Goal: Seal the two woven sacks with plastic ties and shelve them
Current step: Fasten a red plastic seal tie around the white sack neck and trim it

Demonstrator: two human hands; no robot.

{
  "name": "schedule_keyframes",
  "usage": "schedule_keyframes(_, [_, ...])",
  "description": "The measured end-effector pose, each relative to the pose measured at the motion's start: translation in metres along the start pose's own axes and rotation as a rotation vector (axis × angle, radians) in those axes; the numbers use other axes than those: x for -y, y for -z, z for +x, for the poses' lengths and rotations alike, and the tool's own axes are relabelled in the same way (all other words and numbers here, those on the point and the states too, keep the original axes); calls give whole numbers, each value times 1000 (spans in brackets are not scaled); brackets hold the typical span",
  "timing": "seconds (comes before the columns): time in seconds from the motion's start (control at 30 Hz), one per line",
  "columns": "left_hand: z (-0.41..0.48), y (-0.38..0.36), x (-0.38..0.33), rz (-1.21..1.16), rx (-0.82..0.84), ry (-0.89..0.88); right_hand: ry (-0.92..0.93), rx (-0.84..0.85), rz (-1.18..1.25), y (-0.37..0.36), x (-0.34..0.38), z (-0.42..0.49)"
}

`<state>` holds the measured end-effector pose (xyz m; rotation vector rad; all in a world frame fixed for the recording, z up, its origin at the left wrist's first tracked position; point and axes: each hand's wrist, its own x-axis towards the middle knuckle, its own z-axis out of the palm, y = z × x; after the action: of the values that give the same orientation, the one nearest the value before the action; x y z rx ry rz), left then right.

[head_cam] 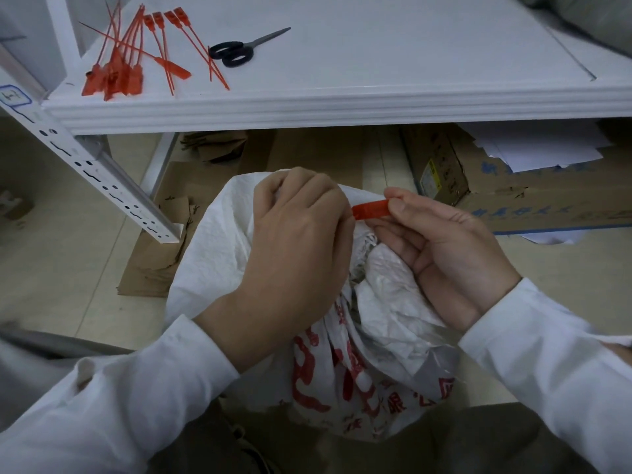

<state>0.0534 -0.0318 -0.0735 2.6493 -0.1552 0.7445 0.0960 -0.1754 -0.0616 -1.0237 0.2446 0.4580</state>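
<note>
A white woven sack (386,323) with red print stands on the floor between my arms, its mouth gathered into a bunch. My left hand (294,241) grips the gathered neck from above. My right hand (441,248) pinches the flat head of a red plastic tie (371,209) between thumb and forefinger, right beside my left hand's fingers. The tie's strap is hidden behind my left hand. Several spare red ties (133,56) lie on the white shelf (342,107) above. Only one sack is in view.
Black scissors (239,51) lie on the shelf near the ties. A perforated white shelf post (95,172) slants down at the left. Flattened brown cardboard (154,261) lies on the floor, and an open cardboard box (513,186) with white sheets sits at the right.
</note>
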Motion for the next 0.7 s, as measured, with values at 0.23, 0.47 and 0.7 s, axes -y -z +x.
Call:
schedule_keyframes(0.23, [5, -1, 2, -64, -19, 33, 7, 45, -7, 1, -1, 5])
schedule_keyframes(0.47, [4, -1, 2, -105, -24, 26, -76, 25, 30, 5, -2, 12])
schedule_keyframes(0.7, [3, -1, 2, -98, -26, 15, -147, 39, 66, 9, -5, 17])
